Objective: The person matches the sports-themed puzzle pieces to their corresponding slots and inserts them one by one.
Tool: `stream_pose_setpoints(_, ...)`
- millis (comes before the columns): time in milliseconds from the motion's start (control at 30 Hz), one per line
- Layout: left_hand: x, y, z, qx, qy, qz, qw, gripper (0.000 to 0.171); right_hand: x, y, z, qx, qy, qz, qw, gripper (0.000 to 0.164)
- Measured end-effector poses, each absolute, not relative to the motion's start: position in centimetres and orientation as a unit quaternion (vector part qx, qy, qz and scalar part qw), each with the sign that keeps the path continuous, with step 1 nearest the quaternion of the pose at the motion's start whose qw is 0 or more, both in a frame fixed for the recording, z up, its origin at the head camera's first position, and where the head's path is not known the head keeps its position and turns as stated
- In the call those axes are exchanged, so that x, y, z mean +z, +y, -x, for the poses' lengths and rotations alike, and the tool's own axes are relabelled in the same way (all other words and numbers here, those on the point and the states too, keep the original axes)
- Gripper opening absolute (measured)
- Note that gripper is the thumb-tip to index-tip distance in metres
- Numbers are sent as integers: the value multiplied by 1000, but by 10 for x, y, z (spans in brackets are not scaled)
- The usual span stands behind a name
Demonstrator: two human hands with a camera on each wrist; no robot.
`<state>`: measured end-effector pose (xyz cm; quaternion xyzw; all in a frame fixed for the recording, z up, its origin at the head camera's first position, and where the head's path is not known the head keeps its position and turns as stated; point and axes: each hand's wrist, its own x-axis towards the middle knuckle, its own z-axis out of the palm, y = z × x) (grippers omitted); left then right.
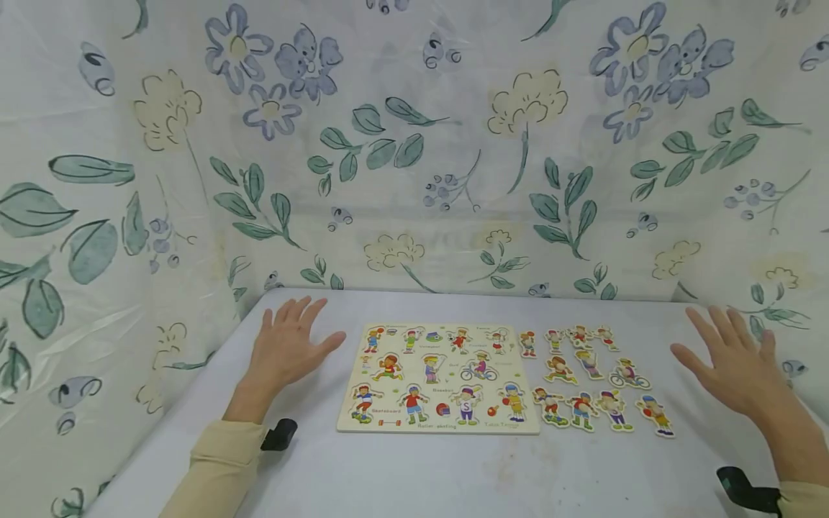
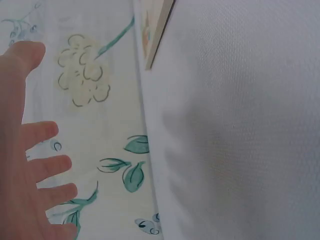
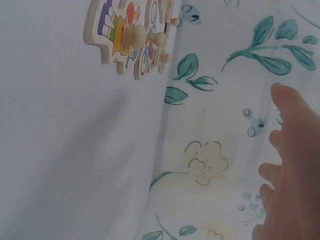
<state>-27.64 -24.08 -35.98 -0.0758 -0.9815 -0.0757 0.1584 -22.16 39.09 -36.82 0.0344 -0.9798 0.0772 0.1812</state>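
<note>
A wooden puzzle board [image 1: 414, 381] printed with children playing sports lies flat on the white table. To its right lie several loose puzzle pieces in rough rows, among them a cyclist piece [image 1: 628, 374] and a ball-player piece [image 1: 657, 416]. In the right wrist view, one piece [image 3: 111, 31] shows a round wooden peg knob. My left hand [image 1: 288, 347] is held up left of the board, fingers spread, holding nothing. Over on the right, my right hand [image 1: 735, 363] is raised beyond the pieces with its fingers spread and nothing in it.
White cloth covers the table [image 1: 453, 475]. A floral curtain [image 1: 453, 144] hangs behind its far edge and along the left side. Dark wrist mounts [image 1: 280, 434] sit at both sleeves.
</note>
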Motion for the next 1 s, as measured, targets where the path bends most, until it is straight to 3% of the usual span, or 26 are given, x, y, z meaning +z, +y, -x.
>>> stream_pose_setpoints(567, -360, -233, 274, -119, -984, 96, 92, 59, -368, 384, 222, 82, -980, -49, 177, 83)
stream_pose_setpoints(1000, -363, -226, 271, -185, -978, 75, -58, 74, -369, 380, 225, 80, -982, -49, 165, 83)
